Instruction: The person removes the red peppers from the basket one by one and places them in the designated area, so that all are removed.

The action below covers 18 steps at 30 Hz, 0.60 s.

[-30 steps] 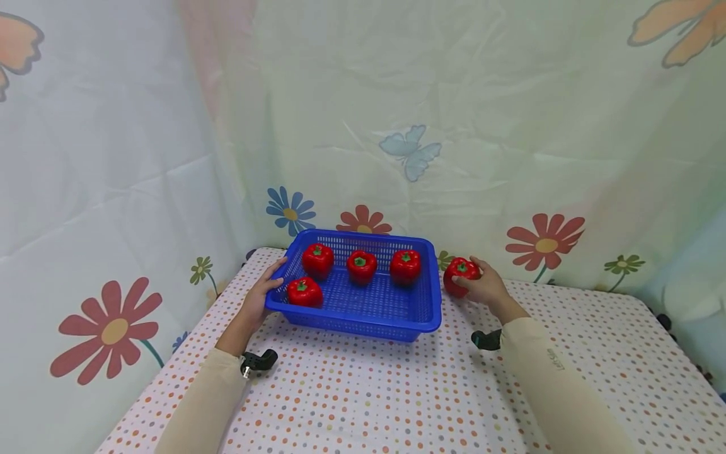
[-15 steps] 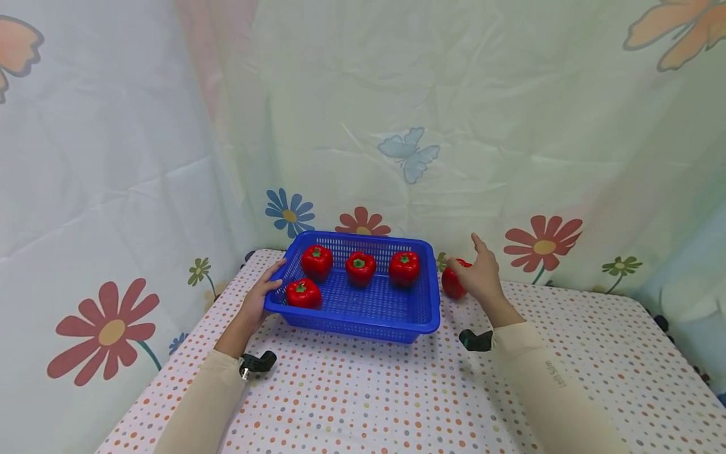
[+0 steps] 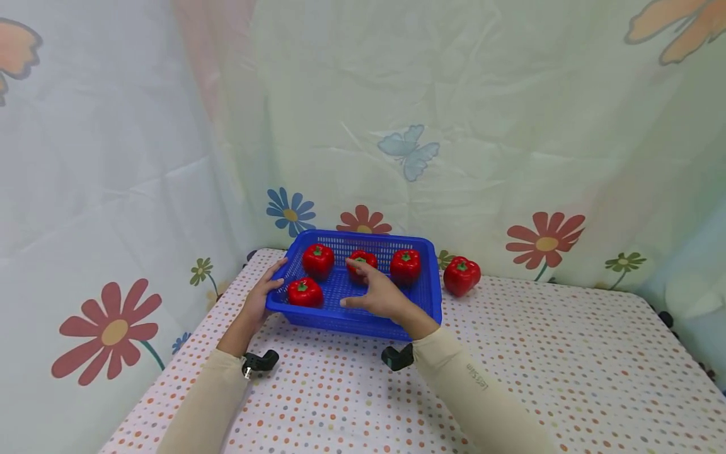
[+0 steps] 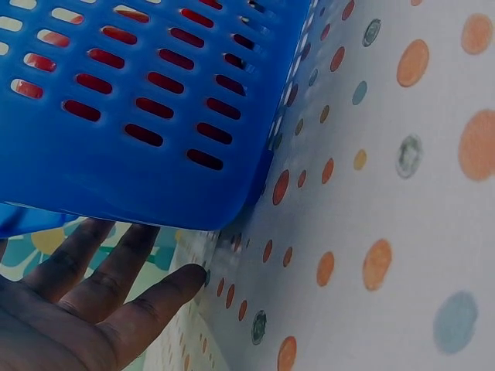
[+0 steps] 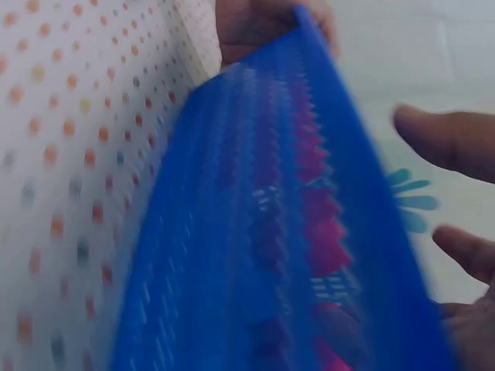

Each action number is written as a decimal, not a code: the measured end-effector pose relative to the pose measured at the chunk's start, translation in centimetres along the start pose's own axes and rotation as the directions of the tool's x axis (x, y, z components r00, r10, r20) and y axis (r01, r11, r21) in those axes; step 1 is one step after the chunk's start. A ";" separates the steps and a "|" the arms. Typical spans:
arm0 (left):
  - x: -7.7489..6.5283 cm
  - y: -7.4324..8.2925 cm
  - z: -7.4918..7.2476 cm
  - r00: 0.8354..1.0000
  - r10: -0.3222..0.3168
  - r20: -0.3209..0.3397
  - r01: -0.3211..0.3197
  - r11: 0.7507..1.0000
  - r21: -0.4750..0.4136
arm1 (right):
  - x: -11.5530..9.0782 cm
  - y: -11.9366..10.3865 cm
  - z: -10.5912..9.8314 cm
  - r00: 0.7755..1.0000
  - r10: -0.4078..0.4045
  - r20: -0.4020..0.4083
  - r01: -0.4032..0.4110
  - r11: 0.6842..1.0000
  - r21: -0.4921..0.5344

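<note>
A blue plastic basket [image 3: 354,325] with slotted walls holds several red bell peppers with green stems, among them a front-left pepper [image 3: 305,292] and a right-hand pepper [image 3: 405,267]. My left hand [image 3: 258,299] rests against the basket's left end; its fingers [image 4: 155,309] lie fairly straight along the wall in the left wrist view. Over the basket hovers my right hand [image 3: 380,293], thumb and fingers spread, holding nothing. It partly covers the middle pepper [image 3: 363,258]. Another bell pepper [image 3: 462,276] lies on the table just right of the basket.
A dotted cloth covers the table [image 3: 351,403]. Behind it hangs a flowered curtain [image 3: 476,126], with another curtain panel [image 3: 113,189] along the left. Small black devices are strapped at both wrists.
My right hand has let go of the bell pepper outside the basket, lifted away and swung left over the basket. My left hand and the basket have stayed put.
</note>
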State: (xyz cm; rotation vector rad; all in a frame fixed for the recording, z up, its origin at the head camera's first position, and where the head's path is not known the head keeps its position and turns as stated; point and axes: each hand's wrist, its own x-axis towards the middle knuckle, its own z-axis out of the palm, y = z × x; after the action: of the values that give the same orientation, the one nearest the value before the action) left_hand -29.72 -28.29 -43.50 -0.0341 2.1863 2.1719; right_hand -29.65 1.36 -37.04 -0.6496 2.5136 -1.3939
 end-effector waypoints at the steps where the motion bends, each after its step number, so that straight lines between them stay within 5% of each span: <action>1: 0.0 -0.1 0.1 1.000 -0.001 0.004 0.001 1.000 -0.003 | 0.5 0.0 0.8 0.999 0.021 0.025 -0.022 0.999 0.037; 9: -0.3 -0.1 0.0 1.000 0.002 0.011 -0.002 1.000 -0.010 | 4.9 -0.6 4.9 0.976 0.139 0.166 -0.163 0.976 0.144; 18: 0.2 -0.1 0.0 1.000 0.008 0.014 -0.008 1.000 -0.015 | 6.7 -1.3 6.2 0.971 0.111 0.213 -0.127 0.990 0.060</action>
State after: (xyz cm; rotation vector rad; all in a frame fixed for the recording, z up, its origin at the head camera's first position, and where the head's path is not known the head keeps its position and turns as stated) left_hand -29.91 -28.27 -43.59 -0.0110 2.1663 2.1867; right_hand -32.94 -7.05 -39.03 -0.5877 2.2869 -1.2959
